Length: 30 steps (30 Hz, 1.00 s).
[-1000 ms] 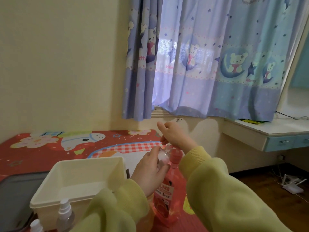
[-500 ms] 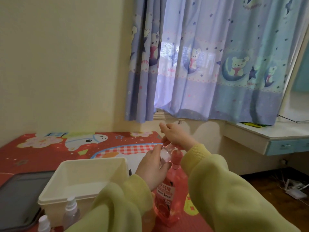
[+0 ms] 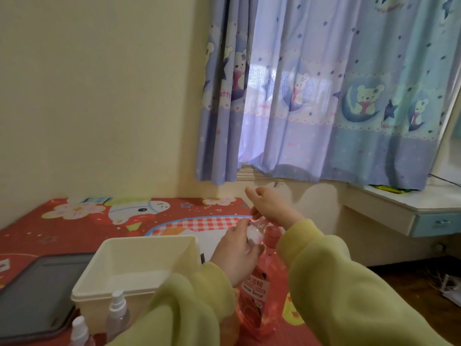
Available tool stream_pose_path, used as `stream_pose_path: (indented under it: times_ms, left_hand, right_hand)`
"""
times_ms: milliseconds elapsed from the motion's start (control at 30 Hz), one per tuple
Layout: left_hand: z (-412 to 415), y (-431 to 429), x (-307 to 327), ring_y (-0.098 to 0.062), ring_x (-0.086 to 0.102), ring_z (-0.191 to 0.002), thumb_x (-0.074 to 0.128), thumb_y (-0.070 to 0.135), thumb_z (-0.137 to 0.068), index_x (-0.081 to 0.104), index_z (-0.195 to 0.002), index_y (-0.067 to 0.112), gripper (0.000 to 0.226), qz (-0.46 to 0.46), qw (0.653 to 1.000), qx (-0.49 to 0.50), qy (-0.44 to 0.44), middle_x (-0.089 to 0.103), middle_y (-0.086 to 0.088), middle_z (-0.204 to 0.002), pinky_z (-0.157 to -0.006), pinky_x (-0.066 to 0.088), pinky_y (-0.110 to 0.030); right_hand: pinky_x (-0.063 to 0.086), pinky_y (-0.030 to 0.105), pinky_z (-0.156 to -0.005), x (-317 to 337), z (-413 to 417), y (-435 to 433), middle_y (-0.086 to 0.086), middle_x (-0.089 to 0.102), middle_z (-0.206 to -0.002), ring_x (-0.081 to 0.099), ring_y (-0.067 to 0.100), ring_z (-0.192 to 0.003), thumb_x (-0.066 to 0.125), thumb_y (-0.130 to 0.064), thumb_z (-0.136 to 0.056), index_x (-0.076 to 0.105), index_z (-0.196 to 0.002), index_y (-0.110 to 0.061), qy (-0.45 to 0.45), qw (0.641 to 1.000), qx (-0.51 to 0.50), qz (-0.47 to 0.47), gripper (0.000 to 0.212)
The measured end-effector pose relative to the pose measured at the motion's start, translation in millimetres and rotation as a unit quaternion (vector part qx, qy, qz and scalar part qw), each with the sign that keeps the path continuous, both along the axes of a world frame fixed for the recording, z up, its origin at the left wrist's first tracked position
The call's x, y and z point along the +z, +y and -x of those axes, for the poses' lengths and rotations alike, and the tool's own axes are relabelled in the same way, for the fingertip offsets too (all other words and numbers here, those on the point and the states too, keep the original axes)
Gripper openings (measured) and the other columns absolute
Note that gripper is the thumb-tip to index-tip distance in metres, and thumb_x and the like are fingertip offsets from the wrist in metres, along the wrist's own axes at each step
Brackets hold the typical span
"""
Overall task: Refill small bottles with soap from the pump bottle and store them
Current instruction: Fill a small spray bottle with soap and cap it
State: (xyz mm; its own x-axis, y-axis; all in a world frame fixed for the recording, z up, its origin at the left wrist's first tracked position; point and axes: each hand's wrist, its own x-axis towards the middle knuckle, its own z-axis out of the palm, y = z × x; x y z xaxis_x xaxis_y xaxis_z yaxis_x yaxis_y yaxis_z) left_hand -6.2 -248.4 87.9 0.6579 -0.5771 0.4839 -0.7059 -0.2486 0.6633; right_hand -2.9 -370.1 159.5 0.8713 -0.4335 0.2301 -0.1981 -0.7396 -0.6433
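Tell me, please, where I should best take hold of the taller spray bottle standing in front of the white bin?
I would take the spray bottle by its clear round body, just below the white cap, with the grip coming from the near side. It stands upright, with the bin close behind and a shorter bottle at its left.

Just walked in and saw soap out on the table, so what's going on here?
A person in yellow-green sleeves is refilling a bottle. The left hand holds a small clear bottle up by the top of the pink soap bottle, and the right hand is curled over its pump. A white tub stands beside them, with two spray bottles in front of it.
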Motion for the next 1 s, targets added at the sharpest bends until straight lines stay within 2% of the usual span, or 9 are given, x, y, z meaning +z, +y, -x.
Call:
stream_pose_path:
  times_ms: [100,267,333,500,600,667,767,900,1000]
  left_hand:
    - [-2,-1,3,-0.023,0.055,-0.100,0.057,0.023,-0.086,0.040,-0.126,0.019,0.044,-0.002,1.000,0.002,-0.020,0.056,-0.006,-0.112,-0.088,0.045,-0.034]
    - [-2,-3,-6,-0.020,0.056,-0.093,0.057,0.025,-0.086,0.043,-0.119,0.019,0.037,0.008,1.000,-0.005,-0.016,0.058,-0.005,-0.105,-0.082,0.046,-0.032]
    - [-2,-2,-8,-0.019,0.052,-0.087,0.056,0.026,-0.087,0.041,-0.122,0.017,0.039,-0.002,1.000,0.001,-0.029,0.058,-0.008,-0.103,-0.075,0.040,-0.027]
    - [0,1,-1,-0.023,0.056,-0.096,0.056,0.026,-0.087,0.042,-0.120,0.017,0.037,-0.019,1.000,-0.002,-0.006,0.059,-0.008,-0.107,-0.083,0.045,-0.032]
    - [-1,2,8,-0.025,0.055,-0.101,0.057,0.023,-0.086,0.043,-0.119,0.015,0.037,-0.013,1.000,-0.001,-0.013,0.058,-0.008,-0.108,-0.084,0.044,-0.033]
    - [-1,3,10,-0.025,0.053,-0.102,0.057,0.022,-0.087,0.041,-0.124,0.015,0.041,-0.016,1.000,0.000,-0.025,0.057,-0.008,-0.109,-0.079,0.041,-0.029]
    - [0,3,6,-0.022,0.054,-0.098,0.056,0.022,-0.087,0.042,-0.123,0.015,0.040,-0.012,0.999,0.001,-0.033,0.058,-0.007,-0.108,-0.083,0.044,-0.031]
    - [0,0,-2,-0.018,0.050,-0.091,0.055,0.025,-0.088,0.040,-0.124,0.015,0.040,-0.014,0.999,0.013,-0.047,0.055,-0.006,-0.106,-0.079,0.040,-0.027]
    - [1,1,-4,-0.020,0.049,-0.098,0.052,0.024,-0.090,0.038,-0.128,0.014,0.042,-0.025,0.998,0.015,-0.054,0.053,-0.008,-0.109,-0.077,0.035,-0.024]
  right_hand:
    - [0.035,0.013,-0.033,3,1,-3,0.014,0.063,-0.077,0.058,0.025,-0.066,0.033,-0.037,-0.098,0.048,-0.075,-0.010,-0.015,1.000,0.002,-0.002,0.038]
    - [0.051,0.037,-0.079,-8,-1,-5,0.017,0.068,-0.080,0.066,0.036,-0.083,0.031,-0.039,-0.098,0.050,-0.073,-0.010,-0.051,0.999,-0.013,-0.012,0.042]
    - [0.050,0.044,-0.086,-12,-2,-5,0.019,0.069,-0.082,0.065,0.036,-0.084,0.031,-0.040,-0.097,0.052,-0.072,-0.011,-0.060,0.998,-0.019,-0.013,0.043]
    - [0.050,0.039,-0.084,-10,0,0,0.021,0.068,-0.090,0.064,0.036,-0.088,0.033,-0.040,-0.096,0.050,-0.071,-0.013,-0.028,0.999,-0.018,-0.007,0.040]
    - [0.042,0.027,-0.056,1,2,1,0.020,0.066,-0.084,0.061,0.029,-0.074,0.035,-0.035,-0.097,0.046,-0.069,-0.013,-0.037,0.999,-0.008,-0.016,0.038]
    - [0.036,0.025,-0.049,4,3,2,0.027,0.065,-0.085,0.054,0.024,-0.068,0.036,-0.032,-0.097,0.045,-0.068,-0.012,-0.050,0.999,-0.001,-0.013,0.036]
    - [0.040,0.029,-0.058,-1,1,1,0.027,0.065,-0.087,0.058,0.029,-0.072,0.035,-0.035,-0.096,0.045,-0.069,-0.011,-0.057,0.998,-0.002,-0.007,0.038]
    - [0.050,0.041,-0.083,-12,-2,-2,0.020,0.067,-0.088,0.063,0.036,-0.087,0.031,-0.043,-0.096,0.051,-0.073,-0.013,-0.066,0.998,-0.014,0.006,0.043]
    - [0.049,0.046,-0.087,-16,-2,0,0.021,0.068,-0.090,0.064,0.037,-0.087,0.031,-0.045,-0.095,0.052,-0.075,-0.013,-0.062,0.998,-0.011,0.003,0.043]
